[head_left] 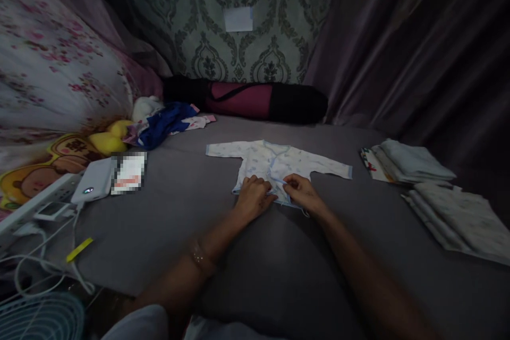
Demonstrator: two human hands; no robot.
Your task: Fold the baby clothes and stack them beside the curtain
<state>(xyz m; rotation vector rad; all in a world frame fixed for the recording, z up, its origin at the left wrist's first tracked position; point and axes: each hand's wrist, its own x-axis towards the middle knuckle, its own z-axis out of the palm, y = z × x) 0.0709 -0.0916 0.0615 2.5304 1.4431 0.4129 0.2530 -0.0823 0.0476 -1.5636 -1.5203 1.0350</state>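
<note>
We have the shirt [258, 162] spread on the sheet [187, 207] under our fingers [260, 183], one sleeve [225, 149] reaching to their left, the other to their right. Well beyond them, the bag [243, 100] lies lengthwise before the wall [191, 26]. Left of them, we have the power bank [93, 176] beside the power strip [56, 194], with heaped clothes [165, 123] farther ahead, near the bag's left end. Well to their right, we see two folded stacks [462, 215], one nearer us than the other.

Blue-trimmed white shirt [261, 160], grey sheet [167, 228], damask-patterned wallpaper [195, 16]
</note>
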